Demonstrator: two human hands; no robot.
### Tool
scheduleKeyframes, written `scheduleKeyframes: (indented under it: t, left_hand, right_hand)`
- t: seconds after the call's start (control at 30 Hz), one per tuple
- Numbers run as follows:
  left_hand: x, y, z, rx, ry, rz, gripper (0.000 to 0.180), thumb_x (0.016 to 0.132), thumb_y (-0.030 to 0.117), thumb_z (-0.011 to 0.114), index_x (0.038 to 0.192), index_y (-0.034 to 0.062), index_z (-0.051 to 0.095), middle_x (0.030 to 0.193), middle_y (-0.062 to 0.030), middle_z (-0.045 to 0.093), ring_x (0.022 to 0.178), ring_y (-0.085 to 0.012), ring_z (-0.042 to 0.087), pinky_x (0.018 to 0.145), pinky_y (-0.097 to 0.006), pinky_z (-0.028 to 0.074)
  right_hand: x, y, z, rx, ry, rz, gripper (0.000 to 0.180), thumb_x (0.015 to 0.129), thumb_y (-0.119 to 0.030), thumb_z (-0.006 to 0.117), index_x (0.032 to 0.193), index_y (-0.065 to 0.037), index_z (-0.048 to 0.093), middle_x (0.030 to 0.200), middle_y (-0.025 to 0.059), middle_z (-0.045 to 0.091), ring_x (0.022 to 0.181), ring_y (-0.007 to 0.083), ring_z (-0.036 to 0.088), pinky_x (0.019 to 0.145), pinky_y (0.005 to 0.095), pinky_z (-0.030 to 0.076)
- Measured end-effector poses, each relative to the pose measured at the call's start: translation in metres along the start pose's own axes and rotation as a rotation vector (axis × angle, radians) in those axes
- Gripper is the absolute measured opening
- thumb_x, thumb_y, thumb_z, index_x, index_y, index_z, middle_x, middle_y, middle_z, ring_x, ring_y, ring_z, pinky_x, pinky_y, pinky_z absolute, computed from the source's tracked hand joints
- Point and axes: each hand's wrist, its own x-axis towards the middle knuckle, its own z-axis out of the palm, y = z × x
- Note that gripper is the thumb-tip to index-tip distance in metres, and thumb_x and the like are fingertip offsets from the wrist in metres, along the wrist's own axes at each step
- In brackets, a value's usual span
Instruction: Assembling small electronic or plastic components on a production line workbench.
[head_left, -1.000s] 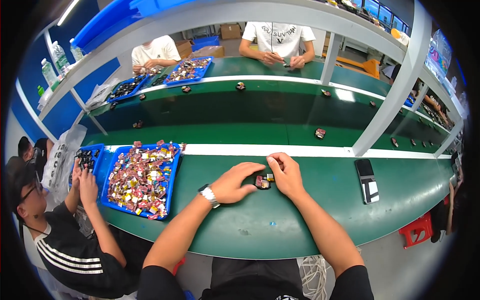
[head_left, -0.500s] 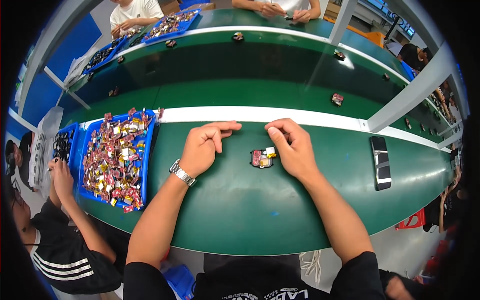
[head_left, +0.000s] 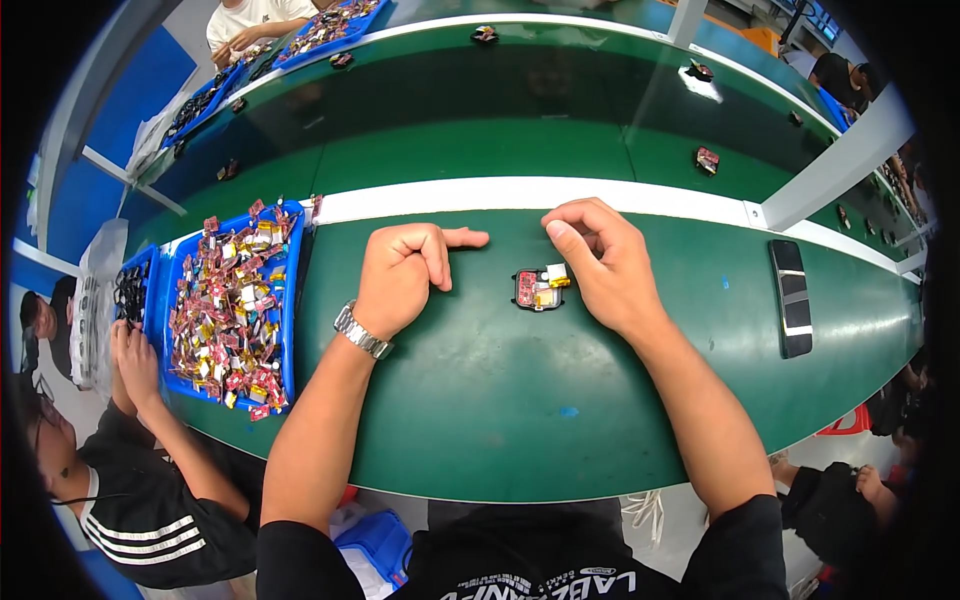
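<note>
On the green tabletop between my hands lies a small open black case [head_left: 538,290]. Inside it are a red circuit board and a silver-and-yellow piece, and a white-and-yellow piece sticks up at its right corner. My left hand [head_left: 400,265] rests to the left of the case, index finger stretched out and the other fingers bent, holding nothing visible. Just right of the case is my right hand [head_left: 608,265], its fingers loosely curled and the thumb near the index fingertip. Nothing shows in it, though its inner side is partly hidden.
At left, a blue tray [head_left: 292,350] is heaped with red boards and yellow-and-silver pieces, beside a blue tray of black parts [head_left: 130,290] where a co-worker's hands [head_left: 133,355] are. A phone-like black slab [head_left: 792,300] lies right. Beyond the white rail [head_left: 460,196], small assemblies dot a green surface.
The whole view has shifted, so the rail and case appear higher. Both hands keep nearly the same pose around the case, which stays on the table.
</note>
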Motion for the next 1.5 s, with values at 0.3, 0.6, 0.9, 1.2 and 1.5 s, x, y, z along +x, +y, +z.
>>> scheduleKeyframes:
  t: [0.3, 0.6, 0.9, 1.2, 1.5]
  left_hand:
    - [0.001, -0.002, 0.002, -0.073, -0.010, 0.002, 0.029, 0.064, -0.017, 0.033, 0.051, 0.0069, 0.043, 0.049, -0.0037, 0.048, 0.047, -0.0149, 0.051, 0.103, -0.051, 0.043]
    - [-0.004, -0.005, 0.003, -0.071, 0.003, -0.049, 0.023, 0.059, -0.014, 0.031, 0.052, 0.0025, 0.045, 0.053, -0.0070, 0.050, 0.047, -0.0156, 0.050, 0.056, -0.030, 0.049]
    - [-0.003, 0.001, 0.010, 0.226, 0.041, 0.087, 0.020, 0.067, -0.012, 0.040, 0.063, -0.0015, 0.057, 0.065, -0.0092, 0.060, 0.065, -0.0170, 0.061, 0.066, -0.029, 0.051]
    - [-0.013, 0.018, 0.022, 0.773, -0.237, 0.225, 0.050, 0.067, 0.030, 0.082, 0.111, 0.0102, 0.067, 0.120, -0.0065, 0.057, 0.107, -0.0251, 0.050, 0.091, -0.037, 0.038]
    - [-0.011, 0.005, 0.021, 0.101, -0.240, -0.059, 0.047, 0.086, 0.013, 0.069, 0.129, -0.0001, 0.054, 0.122, -0.0133, 0.060, 0.106, -0.0195, 0.061, 0.088, -0.033, 0.053]
  right_hand:
    - [0.001, 0.002, -0.002, 0.014, 0.009, -0.027, 0.015, 0.090, -0.015, 0.064, 0.093, 0.000, 0.065, 0.090, 0.0060, 0.062, 0.075, 0.0130, 0.055, 0.067, 0.0258, 0.045]
    - [0.000, 0.000, 0.000, -0.007, -0.027, 0.018, 0.013, 0.089, -0.013, 0.064, 0.093, 0.000, 0.065, 0.092, 0.0059, 0.063, 0.078, 0.0131, 0.057, 0.069, 0.0254, 0.047]
    - [0.003, 0.004, -0.003, 0.024, -0.035, -0.029, 0.027, 0.080, 0.004, 0.047, 0.101, 0.000, 0.063, 0.097, 0.0090, 0.062, 0.083, 0.0172, 0.060, 0.075, 0.0294, 0.049]
    - [-0.006, -0.019, -0.008, -0.398, -0.350, -0.160, 0.032, 0.076, -0.008, 0.067, 0.108, -0.005, 0.062, 0.091, 0.0095, 0.060, 0.085, 0.0257, 0.058, 0.076, 0.0354, 0.049]
    - [-0.015, -0.020, 0.013, -0.079, -0.039, -0.157, 0.030, 0.080, -0.004, 0.070, 0.108, -0.001, 0.060, 0.094, 0.0096, 0.062, 0.073, 0.0165, 0.062, 0.063, 0.0264, 0.051]
